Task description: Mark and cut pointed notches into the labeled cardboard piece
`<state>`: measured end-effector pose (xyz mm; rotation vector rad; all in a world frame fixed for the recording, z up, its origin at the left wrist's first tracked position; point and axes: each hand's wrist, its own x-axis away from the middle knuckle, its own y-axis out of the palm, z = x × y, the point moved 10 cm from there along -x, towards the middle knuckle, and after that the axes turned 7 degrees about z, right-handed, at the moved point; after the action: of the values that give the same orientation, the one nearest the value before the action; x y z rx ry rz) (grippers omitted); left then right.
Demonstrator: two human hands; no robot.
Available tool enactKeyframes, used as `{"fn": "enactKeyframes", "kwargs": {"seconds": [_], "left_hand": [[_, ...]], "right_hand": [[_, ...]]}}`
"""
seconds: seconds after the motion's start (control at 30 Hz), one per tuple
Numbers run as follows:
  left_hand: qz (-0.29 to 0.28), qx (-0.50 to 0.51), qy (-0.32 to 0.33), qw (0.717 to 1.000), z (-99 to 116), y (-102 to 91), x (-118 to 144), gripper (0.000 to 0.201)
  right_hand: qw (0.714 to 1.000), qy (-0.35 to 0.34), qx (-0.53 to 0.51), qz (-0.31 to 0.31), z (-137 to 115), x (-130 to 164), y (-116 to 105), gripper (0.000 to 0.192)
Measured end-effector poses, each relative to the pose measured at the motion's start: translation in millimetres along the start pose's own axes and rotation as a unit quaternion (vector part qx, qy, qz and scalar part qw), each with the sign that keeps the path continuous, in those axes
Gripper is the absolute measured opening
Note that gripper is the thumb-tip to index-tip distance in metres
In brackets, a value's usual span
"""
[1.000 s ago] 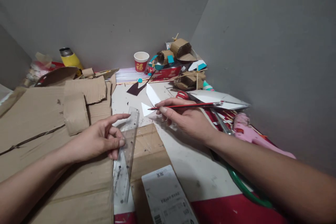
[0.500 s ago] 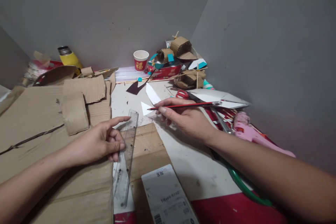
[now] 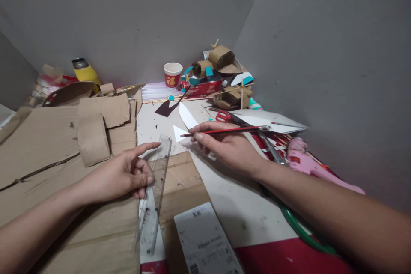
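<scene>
One red-and-white paper cup [image 3: 172, 78] with a gold character stood near the far edge of the white tabletop [image 3: 257, 218], its floor hidden; a yellow bottle [image 3: 85, 72] with a dark grey top was towards the far left corner, its contents out of sight. The left hand [image 3: 123, 174], index finger stretched forward, had its thumb and curled fingers clamped on a clear plastic ruler [image 3: 157, 195]. The right hand [image 3: 226, 147] pinched a slim red-and-black pencil [image 3: 231, 130] over the tabletop, tip towards the left edge, long axis nearly parallel to the far edge; the ruler ran from near to far, its far end slanting right
</scene>
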<state>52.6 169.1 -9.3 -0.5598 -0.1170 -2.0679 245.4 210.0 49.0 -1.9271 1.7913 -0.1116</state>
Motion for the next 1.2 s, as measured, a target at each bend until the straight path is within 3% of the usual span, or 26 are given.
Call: {"fn": "enactKeyframes", "kwargs": {"seconds": [0.27,0.4,0.5,0.57,0.63,0.7,0.83,1.03,1.2], "left_hand": [[0.014,-0.035,0.013,0.999,1,3.1,2,0.079],[0.073,-0.159,0.077,0.982,14,0.3,7,0.061],[0.156,-0.327,0.213,0.907,40,3.0,21,0.04],[0.148,-0.419,0.307,0.842,51,20.3,31,0.04],[0.11,-0.488,0.353,0.791,48,36.8,33,0.05],[0.078,-0.542,0.339,0.765,37,42.2,27,0.062],[0.048,-0.599,0.267,0.753,18,37.0,13,0.074],[0.066,-0.62,0.255,0.739,22,35.0,14,0.076],[0.089,-0.611,0.253,0.744,28,30.5,17,0.077]], "right_hand": [[1.0,0.005,-0.006,-0.007,2,2,2,0.02],[1.0,0.004,-0.01,-0.009,1,1,3,0.02],[1.0,-0.002,-0.003,-0.004,-1,1,2,0.02],[1.0,-0.009,0.0,-0.003,-2,1,2,0.02],[1.0,-0.017,0.001,-0.004,-2,1,2,0.02],[1.0,-0.021,0.0,-0.007,-2,1,3,0.02],[1.0,-0.021,0.0,-0.015,-2,1,5,0.02],[1.0,-0.016,-0.003,-0.022,-1,2,6,0.017],[1.0,-0.008,-0.007,-0.023,0,2,7,0.017]]}}
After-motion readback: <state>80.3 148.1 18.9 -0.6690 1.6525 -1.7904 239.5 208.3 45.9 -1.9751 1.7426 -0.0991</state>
